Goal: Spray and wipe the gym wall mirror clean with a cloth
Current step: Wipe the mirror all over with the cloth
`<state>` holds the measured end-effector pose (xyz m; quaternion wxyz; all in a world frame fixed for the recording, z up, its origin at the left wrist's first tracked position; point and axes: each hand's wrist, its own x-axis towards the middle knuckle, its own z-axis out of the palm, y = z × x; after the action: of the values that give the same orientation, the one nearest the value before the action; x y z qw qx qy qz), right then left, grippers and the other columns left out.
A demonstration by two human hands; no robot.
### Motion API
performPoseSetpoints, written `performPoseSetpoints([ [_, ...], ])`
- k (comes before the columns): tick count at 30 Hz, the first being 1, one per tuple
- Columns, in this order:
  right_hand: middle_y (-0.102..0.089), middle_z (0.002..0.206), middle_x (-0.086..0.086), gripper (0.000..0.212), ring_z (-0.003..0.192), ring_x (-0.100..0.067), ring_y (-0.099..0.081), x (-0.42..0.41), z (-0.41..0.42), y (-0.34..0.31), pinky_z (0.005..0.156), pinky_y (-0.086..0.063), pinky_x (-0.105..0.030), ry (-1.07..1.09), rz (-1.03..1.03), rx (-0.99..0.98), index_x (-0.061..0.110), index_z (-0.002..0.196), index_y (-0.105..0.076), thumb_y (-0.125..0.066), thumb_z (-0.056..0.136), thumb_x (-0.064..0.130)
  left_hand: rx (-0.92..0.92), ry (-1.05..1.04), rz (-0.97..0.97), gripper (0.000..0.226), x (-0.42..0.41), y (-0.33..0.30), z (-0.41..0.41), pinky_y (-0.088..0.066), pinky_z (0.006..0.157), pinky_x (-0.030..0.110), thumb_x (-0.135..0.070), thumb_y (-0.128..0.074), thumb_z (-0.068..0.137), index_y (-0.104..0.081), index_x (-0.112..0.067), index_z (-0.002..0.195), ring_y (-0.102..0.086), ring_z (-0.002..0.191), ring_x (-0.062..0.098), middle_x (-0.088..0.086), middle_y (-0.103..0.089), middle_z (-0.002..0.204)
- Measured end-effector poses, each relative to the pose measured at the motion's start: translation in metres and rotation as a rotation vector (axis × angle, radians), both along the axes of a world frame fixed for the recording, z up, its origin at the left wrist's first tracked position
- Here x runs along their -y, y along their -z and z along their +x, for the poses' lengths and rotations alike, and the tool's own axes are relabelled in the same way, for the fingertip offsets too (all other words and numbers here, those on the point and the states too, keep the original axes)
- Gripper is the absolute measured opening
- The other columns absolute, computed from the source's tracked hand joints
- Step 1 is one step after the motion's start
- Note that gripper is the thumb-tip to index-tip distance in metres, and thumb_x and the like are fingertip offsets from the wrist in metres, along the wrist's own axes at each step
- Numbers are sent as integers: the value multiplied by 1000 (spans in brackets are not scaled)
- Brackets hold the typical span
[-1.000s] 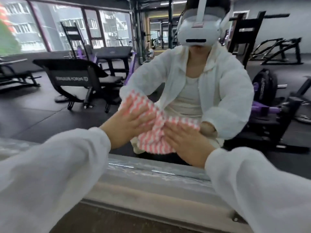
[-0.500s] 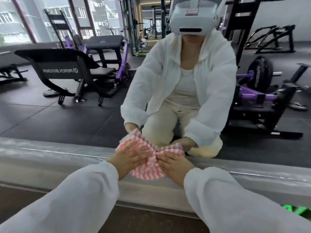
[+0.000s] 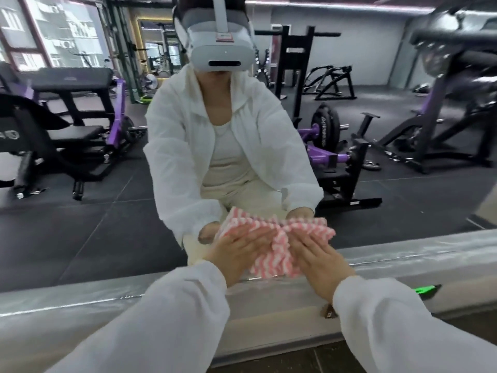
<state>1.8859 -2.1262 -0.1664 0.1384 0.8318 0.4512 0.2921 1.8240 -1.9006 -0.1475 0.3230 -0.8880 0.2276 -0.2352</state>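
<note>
We press the pink-striped cloth (image 3: 271, 238) flat against the mirror (image 3: 94, 224) near its bottom edge. Both grips are spread, left hand (image 3: 236, 251) and right hand (image 3: 320, 261) fingers straight on the cloth.

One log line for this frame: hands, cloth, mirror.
left hand: flat on cloth | right hand: flat on cloth | cloth: pressed on mirror, low near bottom edge | stage: wiping

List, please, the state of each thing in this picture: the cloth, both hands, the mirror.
cloth: bunched, pressed against the mirror's lower edge
left hand: fingers straight, pressing the cloth
right hand: fingers straight, pressing the cloth
mirror: upright, reflecting the gym
</note>
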Motion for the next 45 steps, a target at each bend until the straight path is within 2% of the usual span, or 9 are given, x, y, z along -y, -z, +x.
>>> performPoseSetpoints([
  [4, -46, 139, -18, 60, 130, -32, -33, -13, 10, -77, 115, -12, -39, 32, 177, 169, -6, 132, -42, -41, 75, 13, 329, 68, -61, 70, -15, -78, 20, 5, 115, 46, -21, -22, 87, 7, -10, 150, -5, 139, 20, -2, -15, 151],
  [12, -30, 151, -21, 56, 137, -34, -34, -47, 3, -266, 108, -31, -41, 60, 695, 225, 0, 144, -31, -42, 90, 8, 604, 45, -317, 57, -1, -264, 23, 7, 112, 44, -29, -15, 94, -21, -18, 149, -16, 144, 26, 5, -18, 156],
  [16, -14, 157, -15, 65, 144, -27, -17, -50, 5, -299, 115, -8, -21, 9, 712, 166, 2, 148, -22, -54, 92, 8, 658, 111, -423, 55, 3, -295, 26, 3, 111, 44, -35, -29, 94, -34, -15, 145, -24, 141, 31, 9, -29, 153],
  [21, -33, 147, -27, 67, 136, -43, -31, -42, 12, -237, 112, -21, -55, 16, 560, 277, -6, 141, -34, -61, 80, -2, 628, 246, -339, 56, 6, -232, 38, -1, 113, 48, -28, -35, 90, -35, -9, 142, -25, 138, 33, 14, -36, 149],
  [24, -22, 154, -21, 65, 144, -36, -10, -21, 23, -175, 116, -10, -51, 107, 268, 267, 3, 147, -19, -32, 84, 14, 524, 255, -245, 55, 5, -170, 33, 1, 115, 48, -25, -31, 89, -31, -9, 141, -7, 145, 28, 11, -31, 150],
  [33, -60, 129, -2, 68, 127, -29, -34, 8, 20, -38, 115, 1, -48, -56, -209, 159, 21, 119, -67, -76, 54, 39, 219, 158, 91, 66, -12, -31, 12, 8, 116, 49, -18, -40, 70, -40, -17, 137, 0, 145, 25, 4, -7, 158],
  [36, -62, 126, 6, 51, 125, -21, -45, -8, 14, -9, 116, 2, -46, -74, -343, 58, 30, 115, -69, -57, 67, 45, 124, 71, 151, 82, -32, 6, -2, 4, 116, 49, -25, -53, 68, -28, -19, 146, 8, 146, 28, 6, 11, 158],
  [41, -64, 122, 11, 47, 125, -15, -46, -11, 23, 31, 110, -16, -41, -165, -444, 57, 33, 109, -71, -67, 63, 43, -4, -32, 196, 82, -23, 43, -11, 1, 117, 44, -30, -88, 42, -63, -26, 121, -40, 131, 16, -4, -49, 139],
  [45, -50, 140, 9, 54, 134, -14, -41, 30, 37, 32, 112, -26, -42, -185, -420, 70, 30, 129, -58, -49, 77, 41, -23, -65, 265, 50, 17, 65, 14, 6, 118, 44, -26, -43, 75, -62, -27, 122, -37, 127, 19, -12, -55, 131],
])
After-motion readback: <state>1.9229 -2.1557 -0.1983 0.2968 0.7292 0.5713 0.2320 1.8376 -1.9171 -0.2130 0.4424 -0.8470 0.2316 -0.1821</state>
